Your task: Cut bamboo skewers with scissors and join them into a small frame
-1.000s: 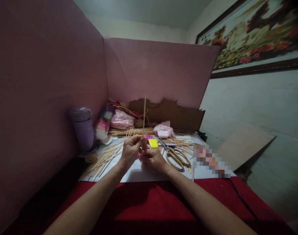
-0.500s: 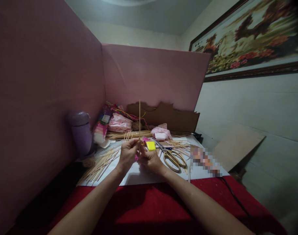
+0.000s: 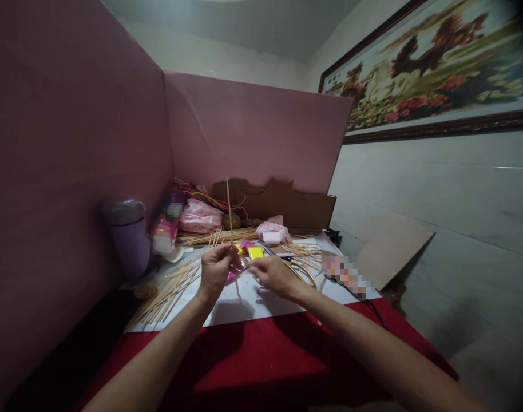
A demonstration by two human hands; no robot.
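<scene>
My left hand (image 3: 216, 270) pinches a thin wooden stick (image 3: 229, 209) near its lower part, holding it almost upright with a slight lean to the left. To its right, my right hand (image 3: 275, 276) has its thumb and forefinger pressed together; what they hold, if anything, is too small to make out. Just behind the fingers lie a yellow packet (image 3: 256, 253) and bits of magenta material (image 3: 230, 278). Gold-handled scissors (image 3: 306, 271) lie partly hidden behind my right hand.
Loose sticks (image 3: 167, 294) spread over the white sheet (image 3: 261, 309) at left. Behind stand a purple bottle (image 3: 130, 243), pink dotted bundles (image 3: 200, 216), a twine ball (image 3: 231, 220) and torn cardboard (image 3: 282, 203). A red cloth (image 3: 261, 355) covers the front; pink panels (image 3: 253, 131) enclose the left and back.
My right hand has drawn apart to the right from the left hand and now covers more of the scissors. The stick tilts slightly left. The whole view has shifted a little.
</scene>
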